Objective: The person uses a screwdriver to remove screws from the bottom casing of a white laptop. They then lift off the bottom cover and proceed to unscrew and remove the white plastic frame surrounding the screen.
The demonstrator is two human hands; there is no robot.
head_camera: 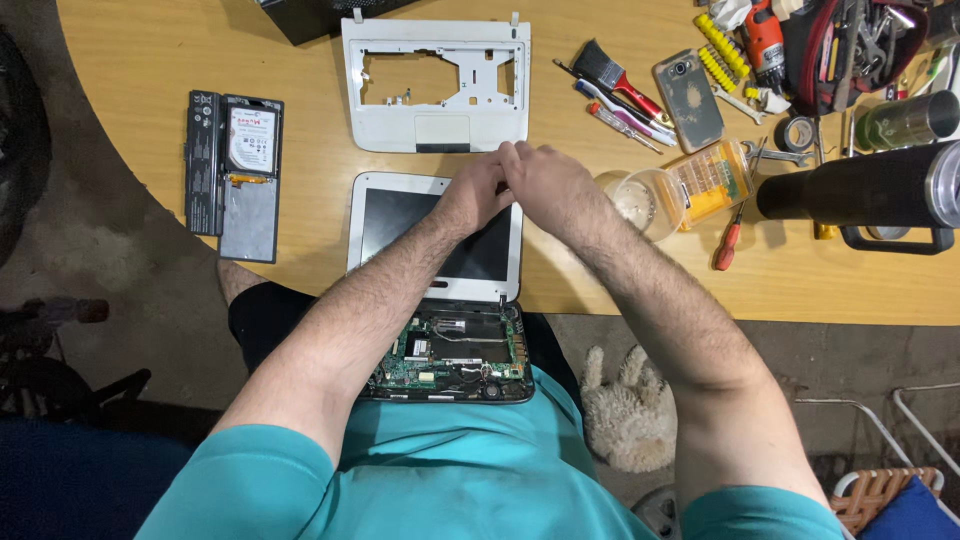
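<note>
**A:** Wooden desk [300,60] seen from above, its near edge against a seated person's lap. What are the hands doing?

**B:** Both meet over the top edge of a small white laptop [436,262]. The left hand [478,190] and right hand [545,183] are curled with fingertips pinched together; anything between them is too small to make out, so I cannot tell whether they grip something.

**A:** How does the laptop lie?

**B:** Opened flat. Its dark screen rests on the desk, while the base hangs over the edge onto the lap, cover off, green circuit board [452,352] exposed. That keeps the screen's far rim within easy reach.

**A:** And around it?

**B:** Just beyond the hands lies the removed white keyboard frame [436,88]. To the left, well apart, a battery [204,162] and hard drive [250,140] sit side by side.

**A:** Any containers?

**B:** A clear plastic cup [632,200] just right of the hands; contents unclear. Beside it, an orange case [712,180] of screwdriver bits. Farther right, an open tool bag [850,50] crammed with tools.
</note>
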